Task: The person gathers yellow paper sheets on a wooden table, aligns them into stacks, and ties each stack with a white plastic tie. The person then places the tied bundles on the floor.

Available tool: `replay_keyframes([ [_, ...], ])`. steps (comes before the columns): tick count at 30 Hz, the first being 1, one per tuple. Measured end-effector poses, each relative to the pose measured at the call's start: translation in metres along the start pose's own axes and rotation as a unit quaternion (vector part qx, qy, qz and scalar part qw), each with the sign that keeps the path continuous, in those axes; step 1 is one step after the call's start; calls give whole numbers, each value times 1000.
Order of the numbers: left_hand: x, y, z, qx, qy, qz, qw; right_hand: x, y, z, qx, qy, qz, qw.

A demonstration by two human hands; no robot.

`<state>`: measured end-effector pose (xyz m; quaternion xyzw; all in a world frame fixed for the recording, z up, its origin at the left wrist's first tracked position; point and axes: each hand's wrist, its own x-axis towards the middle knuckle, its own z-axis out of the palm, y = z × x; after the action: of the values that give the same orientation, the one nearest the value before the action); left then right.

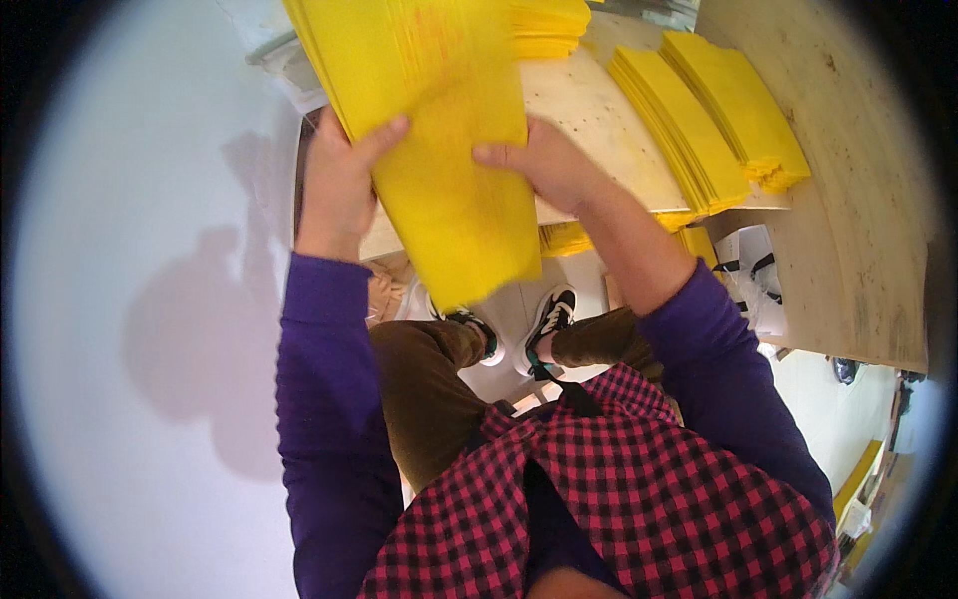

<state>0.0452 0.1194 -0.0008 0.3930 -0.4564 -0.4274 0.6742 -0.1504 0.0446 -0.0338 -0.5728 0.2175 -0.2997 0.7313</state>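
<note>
A thick stack of yellow sheets (pixel 439 130) hangs in front of me, held by both hands above the wooden table edge. My left hand (pixel 339 175) grips its left edge with the thumb on top. My right hand (pixel 544 160) presses against its right edge, fingers spread over the face of the sheets. The stack's lower end is blurred and points down toward my knees. Purple sleeves cover both forearms.
A pale wooden table (pixel 599 110) carries two more stacks of yellow sheets (pixel 699 120) at the right. A larger wooden board (pixel 858 200) lies beyond them. White bags (pixel 753 270) sit under the table. My shoes (pixel 549 314) rest on a white floor (pixel 150 299).
</note>
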Motion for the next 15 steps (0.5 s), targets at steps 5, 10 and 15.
replay_keyframes([
  [5,48,9,4,-3,-82,119,990,40,-32,-25,-121,12,-129,984],
  [10,60,-40,2,83,-29,44,995,57,-11,-47,-198,67,-56,976],
  [15,70,-69,11,49,4,43,998,72,0,-60,-134,70,-81,985],
])
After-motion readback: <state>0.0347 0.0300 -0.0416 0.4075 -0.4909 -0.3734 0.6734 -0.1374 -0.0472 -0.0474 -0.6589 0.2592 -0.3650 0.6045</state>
